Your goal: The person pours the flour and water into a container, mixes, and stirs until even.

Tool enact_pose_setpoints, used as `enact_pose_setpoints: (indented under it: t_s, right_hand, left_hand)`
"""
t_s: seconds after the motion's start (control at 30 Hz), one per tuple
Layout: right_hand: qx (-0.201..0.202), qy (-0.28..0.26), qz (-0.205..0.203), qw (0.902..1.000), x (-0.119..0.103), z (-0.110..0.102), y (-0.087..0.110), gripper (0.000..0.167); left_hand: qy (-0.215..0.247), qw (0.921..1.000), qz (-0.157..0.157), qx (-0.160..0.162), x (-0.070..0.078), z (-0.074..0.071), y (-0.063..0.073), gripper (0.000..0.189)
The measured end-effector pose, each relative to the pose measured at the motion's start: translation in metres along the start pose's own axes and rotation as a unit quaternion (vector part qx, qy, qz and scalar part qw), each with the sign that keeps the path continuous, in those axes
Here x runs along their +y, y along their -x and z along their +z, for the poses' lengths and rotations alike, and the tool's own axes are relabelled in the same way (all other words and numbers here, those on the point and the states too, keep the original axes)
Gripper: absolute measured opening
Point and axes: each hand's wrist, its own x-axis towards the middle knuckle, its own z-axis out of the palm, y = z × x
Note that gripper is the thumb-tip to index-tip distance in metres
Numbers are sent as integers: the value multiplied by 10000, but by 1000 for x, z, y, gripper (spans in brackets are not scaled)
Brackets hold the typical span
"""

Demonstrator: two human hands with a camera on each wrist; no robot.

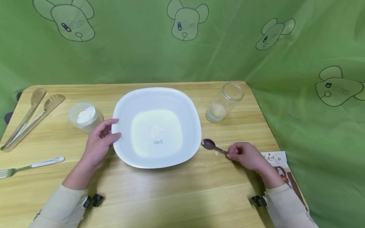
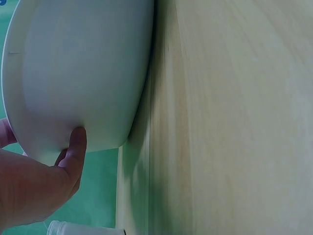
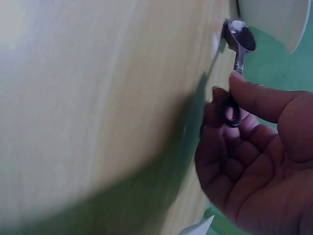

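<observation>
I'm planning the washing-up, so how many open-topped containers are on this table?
3: the white basin in the centre, its rim held by the left hand; the translucent tub left of it; and the tall glass right of it. The arms may hide another.

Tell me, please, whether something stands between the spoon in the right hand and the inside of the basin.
Only the basin's own right wall: the spoon, in the right hand, is held low just outside it. No other thing is visible between them; the glass stands farther back, off this line.
</observation>
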Motion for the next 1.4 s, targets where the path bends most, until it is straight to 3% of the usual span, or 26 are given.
enact_pose_setpoints:
  t_s: [0.33,0.63,0.83,1.13,1.4]
  right_hand:
    - [442,-728,225,9961,-12,-19,5,15]
    - [1061,-989,-337,9888,-39,-35,5,13]
    - [1285,-582,-726,9873,-75,-42,3,13]
    - [1051,136,-1691,9799,-134,-29,-26,8]
    - [386,352,-2023,9779,-170,-1,-62,5]
  left_hand:
    - [-26,10000,-33,-40,0,-1,0,46]
    - [-2,10000,4,-44,-1,-1,0,46]
    - [-10,10000,58,-27,-1,-2,-1,47]
    - [-12,10000,76,-48,-2,-2,-1,47]
    - [-74,9999,6,-104,-1,-3,-1,48]
